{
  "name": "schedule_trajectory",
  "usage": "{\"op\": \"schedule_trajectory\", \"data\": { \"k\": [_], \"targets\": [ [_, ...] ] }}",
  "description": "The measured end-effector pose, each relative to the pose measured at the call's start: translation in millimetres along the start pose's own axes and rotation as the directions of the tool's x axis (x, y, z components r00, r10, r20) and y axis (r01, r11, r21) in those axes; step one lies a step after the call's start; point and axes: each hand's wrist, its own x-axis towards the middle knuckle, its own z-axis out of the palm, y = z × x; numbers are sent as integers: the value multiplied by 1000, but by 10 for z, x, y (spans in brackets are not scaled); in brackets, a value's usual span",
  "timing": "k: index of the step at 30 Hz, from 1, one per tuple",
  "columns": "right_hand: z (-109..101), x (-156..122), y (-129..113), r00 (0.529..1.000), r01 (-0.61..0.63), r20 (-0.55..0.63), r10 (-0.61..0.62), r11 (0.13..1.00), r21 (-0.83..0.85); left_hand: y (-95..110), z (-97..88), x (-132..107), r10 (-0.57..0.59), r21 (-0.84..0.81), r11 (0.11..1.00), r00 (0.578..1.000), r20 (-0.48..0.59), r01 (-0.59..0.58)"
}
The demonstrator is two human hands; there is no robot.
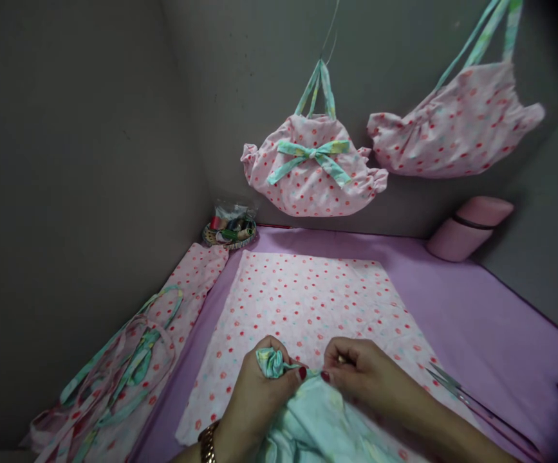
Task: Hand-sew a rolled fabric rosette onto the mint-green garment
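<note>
My left hand (264,389) pinches a gathered bunch of mint-green fabric (315,421) at the near edge of the table. My right hand (363,373) is closed beside it, fingertips pressed together on something small that I cannot make out, touching the same fabric. Both hands rest over a flat pink dotted cloth (307,302) spread on the purple table cover (476,308). A gold watch is on my left wrist.
Two pink dotted bags (310,170) (457,125) with green straps hang on the grey wall. A pink cylinder (469,228) lies at the back right. A basket of thread spools (230,230) sits in the corner. Scissors (457,386) lie right; fabric and straps (129,366) pile left.
</note>
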Motion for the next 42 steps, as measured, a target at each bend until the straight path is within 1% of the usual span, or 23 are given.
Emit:
{"op": "schedule_trajectory", "data": {
  "k": [3, 5, 6, 8, 9, 10, 11, 13, 14, 15, 17, 20, 22, 25, 30, 35, 42],
  "targets": [
    [-118, -37, -134, 988, 29, -151, -25, 999, 25, -4, 11, -16, 16, 14, 1000, 1000, -8, -16],
    [-158, -105, -311, 976, 58, -217, -27, 989, 139, -14, 19, -26, 30, 30, 999, 999, -13, -30],
    [-143, -146, -400, 978, 54, -208, -3, 969, 240, -17, 22, -32, 40, 40, 998, 999, -10, -40],
    [-33, -228, -517, 991, -7, -118, 69, 888, 459, -18, 26, -42, 71, 56, 996, 997, -11, -70],
    [55, -262, -525, 993, -41, -71, 92, 848, 529, -16, 25, -47, 86, 61, 995, 996, -16, -85],
    [156, -290, -495, 994, -74, -28, 107, 829, 554, -12, 24, -50, 97, 58, 994, 995, -19, -96],
    [257, -310, -431, 994, -66, -36, 101, 842, 535, -8, 20, -52, 102, 45, 994, 995, -18, -101],
    [419, -332, -240, 988, 1, -141, 66, 902, 431, -3, 9, -54, 91, 10, 996, 996, -6, -91],
    [467, -336, -141, 977, 18, -204, 65, 925, 380, -2, 3, -55, 78, -7, 997, 997, 2, -78],
    [491, -337, -55, 968, 21, -244, 65, 942, 334, -1, -4, -57, 66, -20, 998, 998, 6, -65],
    [479, -334, 46, 962, 32, -269, 38, 968, 250, 1, -12, -64, 52, -29, 998, 999, 0, -52],
    [403, -330, 43, 971, 89, -235, -50, 984, 157, 5, -12, -78, 45, -32, 998, 999, -9, -45],
    [367, -332, 7, 972, 125, -215, -96, 984, 127, 11, -6, -84, 32, -29, 999, 999, -15, -32],
    [351, -339, -3, 968, 152, -210, -134, 986, 75, 20, -2, -81, 15, -34, 999, 1000, -25, -16],
    [331, -337, 51, 955, 183, -230, -186, 983, -32, 23, -5, -64, -2, -15, 1000, 1000, -20, 1],
    [313, -327, 40, 963, 175, -201, -180, 984, -42, 34, 12, -74, -14, -56, 998, 1000, -14, 13],
    [325, -372, 35, 952, 231, -192, -238, 971, -60, 41, 2, -70, -21, -41, 999, 1000, -13, 20]
  ]
}}
